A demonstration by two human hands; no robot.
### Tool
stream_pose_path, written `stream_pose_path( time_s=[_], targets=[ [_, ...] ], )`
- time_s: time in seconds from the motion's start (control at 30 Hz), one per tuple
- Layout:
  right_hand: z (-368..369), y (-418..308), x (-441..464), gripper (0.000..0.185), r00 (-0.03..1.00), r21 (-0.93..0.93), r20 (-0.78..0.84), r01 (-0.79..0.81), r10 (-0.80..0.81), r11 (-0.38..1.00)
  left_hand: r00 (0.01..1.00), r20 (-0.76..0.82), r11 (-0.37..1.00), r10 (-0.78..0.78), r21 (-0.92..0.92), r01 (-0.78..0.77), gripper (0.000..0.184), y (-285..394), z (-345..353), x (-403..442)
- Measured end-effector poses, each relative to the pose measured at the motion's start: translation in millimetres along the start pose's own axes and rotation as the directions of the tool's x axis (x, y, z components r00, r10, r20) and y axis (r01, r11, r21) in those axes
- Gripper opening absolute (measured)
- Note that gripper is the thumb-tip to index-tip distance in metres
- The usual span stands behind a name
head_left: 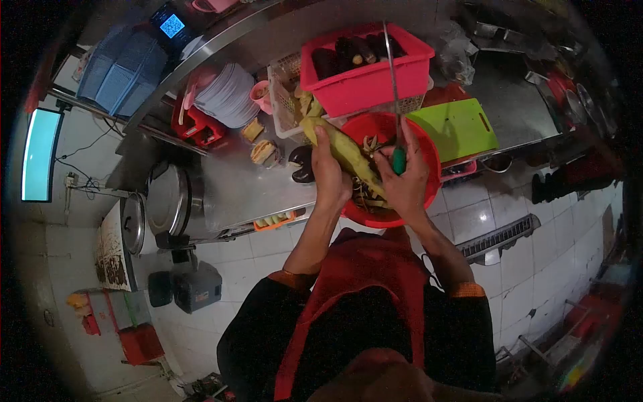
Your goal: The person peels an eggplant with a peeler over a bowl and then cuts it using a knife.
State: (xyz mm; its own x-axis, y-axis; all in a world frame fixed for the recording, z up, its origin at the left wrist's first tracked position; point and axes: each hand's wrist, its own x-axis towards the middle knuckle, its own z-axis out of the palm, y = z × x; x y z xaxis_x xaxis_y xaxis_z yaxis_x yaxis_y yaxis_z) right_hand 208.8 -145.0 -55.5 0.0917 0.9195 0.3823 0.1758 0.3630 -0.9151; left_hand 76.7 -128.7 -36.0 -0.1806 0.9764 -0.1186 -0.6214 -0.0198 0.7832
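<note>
My left hand (329, 171) is wrapped around a long, pale green peeled eggplant (348, 155), tilted over a red basin (432, 147). In my right hand (407, 177) is a knife (393, 80) with a green handle, its long blade pointing up and away from me. The right thumb and fingertips are close to the eggplant and a curled stem piece (370, 143); whether they touch it I cannot tell. Dark peel strips (365, 194) lie in the basin below. A dark, shiny eggplant (303, 165) rests on the steel counter beside my left hand.
Behind the basin, a pink tub (362, 84) holds several dark eggplants. A white basket (284, 107) with pale pieces stands left of it, a green cutting board (455, 127) right. Stacked plates (231, 94) and a lidded pot (167, 201) are farther left.
</note>
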Motion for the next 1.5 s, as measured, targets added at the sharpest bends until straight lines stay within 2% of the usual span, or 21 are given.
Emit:
stream_pose_path(
  time_s=[0.07,0.17,0.2,0.23,0.3,0.4,0.57,0.63,0.7,0.73,0.8,0.9,1.0,1.07,1.13,1.2,1.33,1.37,1.43,1.47,1.5],
  targets=[
    [-12.1,7.0,3.2,0.081,0.996,-0.122,-0.057,-0.074,0.068,0.99,1.0,-0.003,0.994,0.026,-0.11,-0.026,0.048,6.7,-3.2,4.1],
    [-27.4,17.7,8.1,0.081,0.998,-0.133,0.029,-0.044,0.048,0.99,0.994,-0.096,0.987,0.049,-0.146,-0.063,0.05,11.9,-20.7,18.9],
    [-27.1,24.7,9.3,0.08,0.994,-0.276,0.031,0.113,-0.109,0.954,0.986,-0.163,0.982,0.026,-0.183,-0.056,0.047,13.6,-21.9,23.1],
    [-27.1,27.8,7.3,0.08,0.994,-0.277,0.032,0.114,-0.109,0.954,0.986,-0.164,0.981,0.025,-0.184,-0.056,0.047,12.8,-28.9,28.2],
    [-29.6,30.7,6.1,0.08,0.991,-0.151,0.119,-0.046,0.064,0.987,0.984,-0.169,0.956,-0.055,-0.292,0.003,0.049,8.8,-44.0,39.2],
    [-31.2,32.9,3.7,0.08,0.99,-0.13,0.13,-0.036,0.053,0.991,0.965,-0.256,0.951,-0.054,-0.309,-0.029,0.049,2.5,-52.3,45.4],
    [-14.5,32.5,-3.8,0.085,0.95,0.004,0.275,-0.152,0.145,0.988,0.987,-0.159,0.923,-0.028,-0.382,-0.035,0.05,-11.3,-70.4,49.3],
    [-6.6,21.8,-3.6,0.087,0.958,0.249,0.226,-0.232,0.176,0.94,0.99,-0.143,0.914,-0.022,-0.403,-0.038,0.05,-4.6,-65.1,45.8],
    [-10.7,9.1,-5.0,0.087,0.921,0.22,0.306,-0.316,0.242,0.923,0.985,-0.158,0.801,-0.066,-0.597,-0.042,0.049,1.6,-57.5,42.3],
    [-8.2,6.2,-8.0,0.088,0.935,0.242,0.293,-0.273,0.198,0.931,0.985,-0.164,0.8,-0.055,-0.598,-0.055,0.049,2.0,-61.6,42.6],
    [-4.8,3.2,-12.8,0.089,0.947,0.265,0.285,-0.224,0.146,0.938,0.999,0.028,0.86,-0.045,-0.507,0.053,0.054,1.3,-71.1,44.7],
    [-4.6,-0.8,-17.1,0.09,0.93,0.293,0.357,-0.195,0.082,0.936,0.997,0.066,0.891,-0.026,-0.451,0.053,0.052,0.4,-75.4,44.1],
    [-2.9,-8.9,-22.2,0.092,0.904,0.341,0.404,-0.29,0.139,0.894,0.997,0.011,0.876,-0.076,-0.477,0.072,0.054,-1.7,-71.4,50.1],
    [-1.5,-8.1,-25.3,0.091,0.935,0.083,0.354,-0.044,0.012,0.996,0.99,0.044,0.874,-0.134,-0.466,0.139,0.053,13.9,-47.8,31.7],
    [2.2,-11.4,-29.2,0.091,0.926,0.096,0.376,-0.056,0.016,0.994,0.978,0.08,0.87,-0.19,-0.449,0.206,0.052,17.5,-41.3,25.3],
    [3.4,-11.7,-30.9,0.09,0.915,0.109,0.402,-0.072,0.022,0.991,0.984,0.051,0.969,-0.17,-0.174,0.176,0.062,12.3,-47.9,26.5],
    [-5.6,1.7,-33.5,0.06,0.897,0.224,0.441,-0.084,-0.024,0.971,0.966,0.205,0.922,-0.159,-0.319,0.22,0.066,13.1,-43.2,30.5],
    [-11.6,2.5,-33.2,0.06,0.894,0.226,0.448,-0.086,-0.025,0.97,0.968,0.198,0.923,-0.155,-0.321,0.214,0.066,13.7,-47.1,31.0],
    [-24.4,-7.7,-28.3,0.055,0.9,0.079,0.433,-0.088,0.045,0.993,0.942,0.26,0.881,-0.214,-0.364,0.301,0.065,13.3,-54.6,32.0],
    [-29.9,-16.6,-25.1,0.053,0.897,-0.064,0.442,0.039,-0.007,0.997,0.942,0.256,0.881,-0.216,-0.366,0.301,0.065,13.9,-55.5,32.1],
    [-32.4,-14.4,-26.5,0.053,0.894,-0.066,0.448,0.033,0.0,0.997,0.953,0.236,0.926,-0.19,-0.281,0.254,0.064,15.3,-54.6,30.3]
  ],
)
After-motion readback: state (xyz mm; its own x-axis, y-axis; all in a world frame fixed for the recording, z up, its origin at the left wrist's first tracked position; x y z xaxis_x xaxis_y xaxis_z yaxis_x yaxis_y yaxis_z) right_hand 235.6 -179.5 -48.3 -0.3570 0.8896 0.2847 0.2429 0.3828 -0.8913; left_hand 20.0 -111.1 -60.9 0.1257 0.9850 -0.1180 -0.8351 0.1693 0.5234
